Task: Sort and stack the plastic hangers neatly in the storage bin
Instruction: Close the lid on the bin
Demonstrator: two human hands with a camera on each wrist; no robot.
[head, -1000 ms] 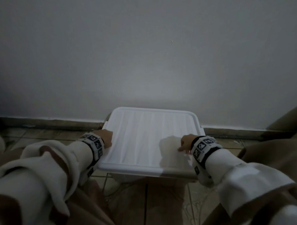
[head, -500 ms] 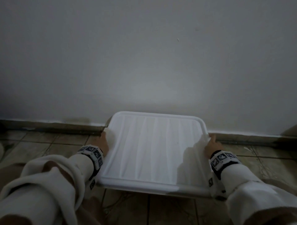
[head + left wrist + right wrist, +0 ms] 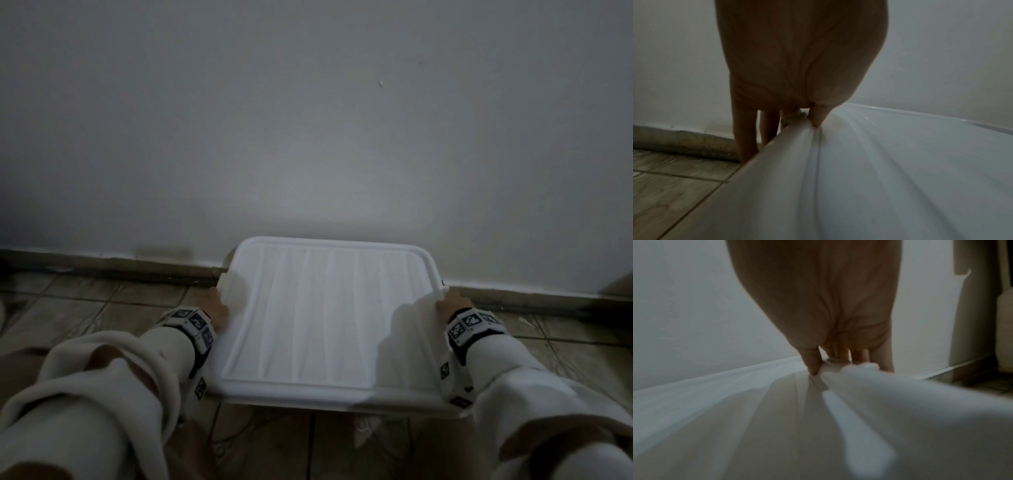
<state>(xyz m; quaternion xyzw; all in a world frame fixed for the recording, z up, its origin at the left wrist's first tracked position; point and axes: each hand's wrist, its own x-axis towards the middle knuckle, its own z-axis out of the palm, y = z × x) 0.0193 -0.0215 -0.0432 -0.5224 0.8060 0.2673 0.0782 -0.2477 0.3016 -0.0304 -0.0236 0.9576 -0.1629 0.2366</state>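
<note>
Against the wall (image 3: 308, 120), both hands' fingers (image 3: 745, 129) pinch the lid (image 3: 329, 315) (bin hidden).

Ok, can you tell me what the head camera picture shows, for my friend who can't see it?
Two hands grip the side edges of a white ribbed plastic bin lid: the left hand on its left edge, the right hand on its right edge. It sits by a plain white wall, above a brown tiled floor. No hangers are visible.
</note>
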